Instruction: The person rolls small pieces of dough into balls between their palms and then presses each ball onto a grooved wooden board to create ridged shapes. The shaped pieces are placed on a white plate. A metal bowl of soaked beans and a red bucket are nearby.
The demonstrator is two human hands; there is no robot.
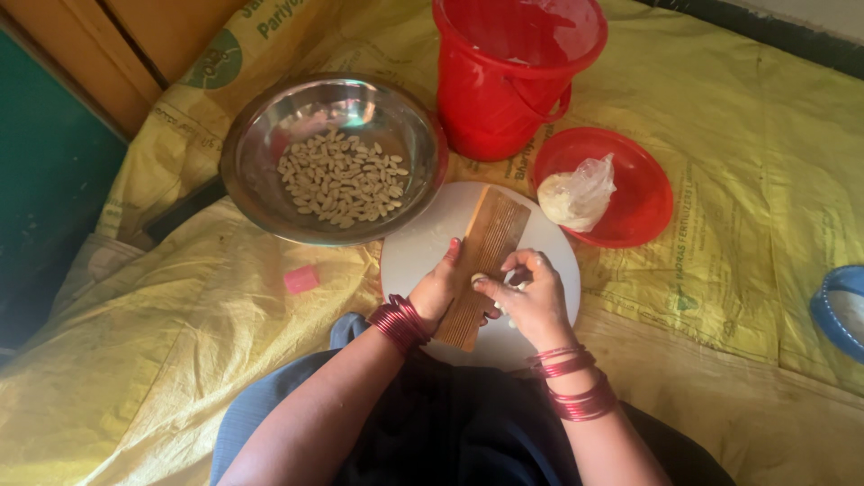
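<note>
A ridged wooden board [481,256] lies slanted on a round white slab [416,252]. My left hand [438,290] grips the board's left edge near its lower end. My right hand [533,299] presses a small pale piece of dough [478,279] onto the board with fingertips pinched. Both wrists wear dark red bangles. A steel bowl [261,135] at the upper left holds several small shaped dough pieces [344,177].
A red bucket [508,81] stands behind the slab. A red plate [643,193] to the right holds a dough lump in clear plastic [576,193]. A yellow woven sheet [720,135] covers the floor. A small pink block [301,279] lies left; a blue rim [832,310] shows at the right edge.
</note>
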